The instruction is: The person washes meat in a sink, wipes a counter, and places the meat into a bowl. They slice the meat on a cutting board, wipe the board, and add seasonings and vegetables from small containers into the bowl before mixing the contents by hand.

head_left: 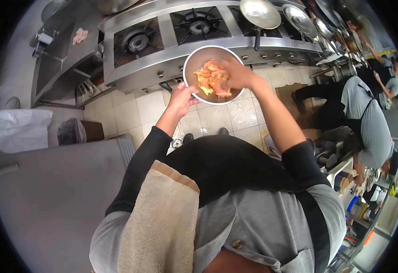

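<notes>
A round bowl with a pale rim is held out in front of the stove, over the tiled floor. Pieces of orange-red raw meat lie inside it, looking coated in sauce. My left hand grips the bowl's near left rim, thumb on top and fingers underneath. Down inside the bowl, at its right side, my right hand is against the meat. Motion blurs its fingers, and I cannot tell whether they close on a piece. A black handle sticks out just left of the bowl, partly behind my left hand.
The stove's burners run along the far side, with a frying pan and other pans at right. A co-worker bends over a counter at right. A bin and a grey surface are at left.
</notes>
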{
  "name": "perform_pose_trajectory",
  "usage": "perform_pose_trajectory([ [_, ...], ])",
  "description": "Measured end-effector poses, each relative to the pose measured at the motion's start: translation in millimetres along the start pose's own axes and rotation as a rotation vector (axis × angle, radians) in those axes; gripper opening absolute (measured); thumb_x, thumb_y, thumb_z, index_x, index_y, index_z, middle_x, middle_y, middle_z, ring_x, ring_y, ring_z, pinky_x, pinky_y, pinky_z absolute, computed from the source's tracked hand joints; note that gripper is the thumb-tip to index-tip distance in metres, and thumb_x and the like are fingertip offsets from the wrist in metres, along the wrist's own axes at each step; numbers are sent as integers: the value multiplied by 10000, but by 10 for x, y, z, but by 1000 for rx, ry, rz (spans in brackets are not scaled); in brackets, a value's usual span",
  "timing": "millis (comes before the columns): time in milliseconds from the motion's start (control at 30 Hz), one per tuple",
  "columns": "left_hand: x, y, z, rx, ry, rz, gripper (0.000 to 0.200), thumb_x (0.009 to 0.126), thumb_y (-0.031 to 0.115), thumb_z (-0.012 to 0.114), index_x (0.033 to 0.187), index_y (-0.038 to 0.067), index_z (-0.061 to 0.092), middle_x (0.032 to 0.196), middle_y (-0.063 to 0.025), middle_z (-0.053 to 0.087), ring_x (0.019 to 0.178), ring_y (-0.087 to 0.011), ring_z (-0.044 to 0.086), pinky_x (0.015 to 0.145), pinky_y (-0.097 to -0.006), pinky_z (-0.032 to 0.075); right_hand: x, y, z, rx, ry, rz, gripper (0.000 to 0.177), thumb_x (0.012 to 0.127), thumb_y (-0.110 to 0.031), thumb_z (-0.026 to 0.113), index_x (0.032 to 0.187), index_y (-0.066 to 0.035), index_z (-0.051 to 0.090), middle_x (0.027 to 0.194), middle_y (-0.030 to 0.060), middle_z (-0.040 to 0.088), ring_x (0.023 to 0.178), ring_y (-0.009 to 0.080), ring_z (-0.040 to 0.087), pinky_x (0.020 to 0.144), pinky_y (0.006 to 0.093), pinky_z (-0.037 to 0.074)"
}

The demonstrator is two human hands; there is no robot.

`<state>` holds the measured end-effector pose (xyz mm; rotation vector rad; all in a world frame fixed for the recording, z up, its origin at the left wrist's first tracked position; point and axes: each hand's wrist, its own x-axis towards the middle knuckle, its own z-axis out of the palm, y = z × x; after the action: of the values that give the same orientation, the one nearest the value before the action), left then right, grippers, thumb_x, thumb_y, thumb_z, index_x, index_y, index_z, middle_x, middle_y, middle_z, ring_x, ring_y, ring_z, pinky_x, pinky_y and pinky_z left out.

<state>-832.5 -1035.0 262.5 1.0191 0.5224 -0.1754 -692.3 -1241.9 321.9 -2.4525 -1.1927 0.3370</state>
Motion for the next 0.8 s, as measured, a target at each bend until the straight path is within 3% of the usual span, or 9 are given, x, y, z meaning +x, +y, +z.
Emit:
perform_pose_trajectory([
  [33, 27, 16, 117, -11, -16, 0, 298, 850, -3, 594, 1136, 55, 534, 1043, -92, 637, 823, -223, 688, 718, -372, 611, -92, 10, 176, -74, 67, 3, 809, 666, -261, 837, 1404, -237, 506, 1462, 269, 379, 1282, 431, 484, 1058, 456, 446],
  [133, 118, -99, 537, 96, -118, -62, 303, 849, 6, 602, 1140, 65, 541, 1053, -83, 635, 832, -212, 681, 732, -376, 607, -133, 235, 444, 227, 52, 111, 780, 653, -271, 849, 1361, -242, 523, 1487, 291, 337, 1264, 473, 488, 1051, 447, 452],
  [200, 244, -170, 681, 98, -149, -100, 310, 849, 15, 606, 1149, 69, 546, 1050, -74, 635, 854, -208, 676, 747, -385, 604, -180, 336, 233, 166, 124, 262, 739, 685, -297, 826, 1371, -247, 554, 1395, 262, 503, 1166, 474, 574, 963, 446, 502],
  [300, 393, -201, 847, 128, -136, -62, 313, 855, 16, 598, 1160, 62, 545, 1052, -77, 636, 865, -219, 675, 762, -388, 597, -340, 482, -218, 175, 110, 310, 399, 811, -179, 731, 1198, -91, 685, 1031, 178, 722, 1008, 345, 682, 909, 401, 527],
  [467, 566, -204, 973, 121, -252, -92, 302, 848, -11, 574, 1139, 57, 535, 1034, -83, 646, 840, -215, 691, 715, -374, 613, -832, 607, -675, 518, 106, 230, 364, 894, -4, 568, 1250, -38, 642, 1108, 85, 715, 999, 183, 660, 882, 328, 525],
  [533, 548, -173, 1047, 193, -346, -99, 289, 850, -18, 572, 1128, 42, 523, 1032, -90, 644, 841, -216, 690, 715, -370, 616, -1070, 483, -791, 422, 241, 581, 421, 865, -20, 587, 1283, -50, 623, 1175, 108, 689, 1086, 212, 644, 963, 317, 499],
  [600, 448, -139, 1174, 251, -448, -151, 298, 865, -9, 590, 1154, 31, 527, 1074, -97, 648, 871, -213, 688, 764, -380, 611, -1243, 765, -150, 66, 537, 296, 613, 745, -117, 754, 1336, -110, 588, 1137, 149, 671, 1190, 296, 588, 1061, 394, 449],
  [667, 300, -216, 1371, 310, -549, -191, 288, 873, 7, 601, 1152, 37, 533, 1077, -95, 654, 889, -223, 689, 779, -387, 609, -1347, 289, 222, 64, 546, 625, 664, 659, -135, 803, 1298, -154, 625, 1144, 145, 641, 1172, 319, 573, 1041, 423, 453],
  [800, 66, -627, 1472, 384, -684, -280, 341, 888, 103, 676, 1217, 65, 595, 1089, -59, 687, 948, -201, 687, 769, -394, 592, -1904, 8, 253, 69, 631, 919, 429, 655, -111, 759, 1083, -134, 734, 1057, 120, 652, 1029, 329, 609, 907, 429, 499],
])
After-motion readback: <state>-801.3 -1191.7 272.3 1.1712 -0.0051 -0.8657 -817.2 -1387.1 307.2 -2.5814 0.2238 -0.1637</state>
